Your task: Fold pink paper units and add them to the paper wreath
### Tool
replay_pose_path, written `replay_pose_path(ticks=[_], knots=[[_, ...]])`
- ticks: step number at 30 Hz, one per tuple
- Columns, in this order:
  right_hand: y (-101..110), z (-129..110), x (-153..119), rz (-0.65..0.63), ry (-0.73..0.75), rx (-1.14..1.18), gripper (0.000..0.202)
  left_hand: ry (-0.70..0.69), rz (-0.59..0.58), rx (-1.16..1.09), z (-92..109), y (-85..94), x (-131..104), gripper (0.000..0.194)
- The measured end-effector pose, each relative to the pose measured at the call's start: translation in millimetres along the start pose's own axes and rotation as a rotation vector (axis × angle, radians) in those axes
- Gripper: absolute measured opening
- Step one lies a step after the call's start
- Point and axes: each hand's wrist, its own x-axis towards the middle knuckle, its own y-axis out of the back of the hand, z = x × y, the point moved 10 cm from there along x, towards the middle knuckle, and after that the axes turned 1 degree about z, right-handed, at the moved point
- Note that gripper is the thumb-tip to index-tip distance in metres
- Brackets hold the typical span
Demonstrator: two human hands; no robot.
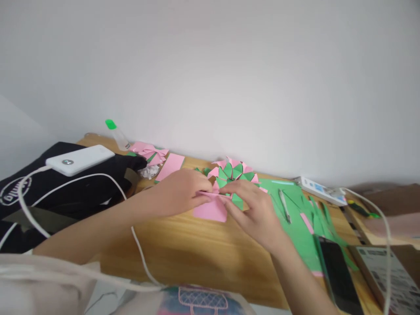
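Pink paper pinched at far edge by left hand and right hand (both grips narrow); pink-green folded ornament seen just beyond, on wooden table.

I can't read any word or number for certain. At 9 o'clock, the slanted white lettering on the black fabric is too soft for me to spell out. Also near 9, I see a tiny lit display on the white power bank, its figures too small. Toward 4, dark print blurs on the white label of a brown box.
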Motion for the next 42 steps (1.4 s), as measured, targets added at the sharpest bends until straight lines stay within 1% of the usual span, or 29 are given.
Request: replay_pose_path(ticks=[1, 4, 6, 7, 9, 12, 18, 21, 23, 25, 27, 29, 30, 32, 34, 36, 39, 40, 42], knots=[[7, -4, 4, 0.027, 0.014, 0.011, 0.008, -0.04, 0.038, 0.021, 12, 9.9, 2, 0.019], [29, -8, 12, 0.137, 0.021, 0.061, 0.01, -0.03, 0.255, -0.017, 26, 41.6, 3, 0.013], [42, -9, 13, 0.202, 0.021, 0.067, 0.009, -0.037, 0.362, -0.086, 30, 53.2, 1, 0.014], [46, -10, 14, 0.216, 0.016, 0.071, 0.009, -0.044, 0.384, -0.121, 32, 55.1, 1, 0.015], [50, -11, 16, 0.22, 0.005, 0.085, 0.009, -0.045, 0.391, -0.169, 33, 54.8, 3, 0.016], [51, -18, 21, 0.199, 0.024, 0.075, 0.011, -0.048, 0.401, -0.165, 36, 55.1, 7, 0.018], [55, -28, 26, 0.214, 0.027, 0.027, 0.011, -0.191, 0.472, -0.032, 55, 61.0, 5, 0.011], [58, -29, 26, 0.217, 0.036, 0.016, 0.01, -0.227, 0.46, 0.019, 59, 60.7, 3, 0.013], [62, -24, 23, 0.209, 0.025, 0.007, 0.01, -0.214, 0.45, 0.03, 55, 63.1, 2, 0.015], [71, -14, 18, 0.218, -0.013, -0.011, 0.011, -0.174, 0.476, 0.033, 48, 70.7, -1, 0.017], [84, -3, 11, 0.268, -0.066, -0.044, 0.011, -0.118, 0.523, 0.028, 40, 79.8, -4, 0.016], [92, 1, 7, 0.315, -0.091, -0.06, 0.01, -0.083, 0.534, 0.011, 36, 83.1, -4, 0.016], [92, -1, 8, 0.317, -0.081, -0.056, 0.009, -0.08, 0.515, 0.001, 36, 81.3, -3, 0.016], [85, -13, 13, 0.28, -0.023, -0.043, 0.007, -0.104, 0.467, -0.018, 43, 75.0, 2, 0.017], [77, -27, 18, 0.246, 0.04, -0.057, 0.006, -0.134, 0.446, -0.03, 52, 71.2, 4, 0.017], [74, -36, 21, 0.24, 0.078, -0.088, 0.008, -0.142, 0.438, -0.039, 56, 71.7, 5, 0.016], [81, -37, 18, 0.271, 0.074, -0.13, 0.01, -0.107, 0.433, -0.035, 53, 79.8, 2, 0.016], [85, -34, 16, 0.289, 0.061, -0.133, 0.011, -0.086, 0.462, -0.028, 50, 86.1, 0, 0.016], [92, -25, 12, 0.332, 0.021, -0.096, 0.011, -0.02, 0.567, -0.028, 41, 101.2, -7, 0.016]])
